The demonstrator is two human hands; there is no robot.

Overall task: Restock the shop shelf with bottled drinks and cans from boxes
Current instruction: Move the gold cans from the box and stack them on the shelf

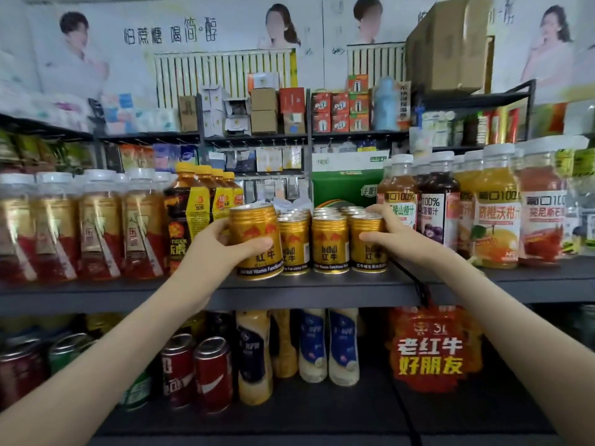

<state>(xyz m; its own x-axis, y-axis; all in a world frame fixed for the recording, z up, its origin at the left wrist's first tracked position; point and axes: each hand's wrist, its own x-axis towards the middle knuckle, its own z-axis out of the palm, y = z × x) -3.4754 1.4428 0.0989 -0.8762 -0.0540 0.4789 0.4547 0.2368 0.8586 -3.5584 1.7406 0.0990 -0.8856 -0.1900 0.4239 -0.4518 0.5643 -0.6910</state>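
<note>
Left grip is being clamped mid-body on a gold can at the shelf front, right grip being curled round the row's end can; both judged rigid, smooth, slip-prone.

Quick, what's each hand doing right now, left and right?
Left hand: grips a gold can at the front of the shelf.
Right hand: curled round the rightmost gold can of the row.
</note>
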